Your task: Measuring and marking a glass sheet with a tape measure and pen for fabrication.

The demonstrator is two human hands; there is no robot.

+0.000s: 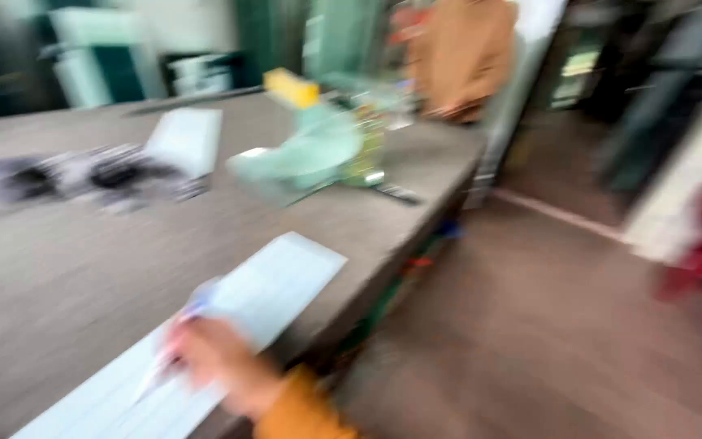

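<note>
Right hand (pixel 217 362), blurred, grips a pen (pixel 174 341) over a pale sheet (pixel 278 284) on the surface (pixel 58 276). Beyond it lie dark clutter (pixel 83 175), a white box (pixel 184 140), then a green machine (pixel 310 150).

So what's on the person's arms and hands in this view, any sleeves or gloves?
Only one hand shows, low in the blurred frame; which hand it is I can't tell. It is bare, with no glove. An orange-yellow sleeve covers the wrist. No rings or markings can be made out.
</note>
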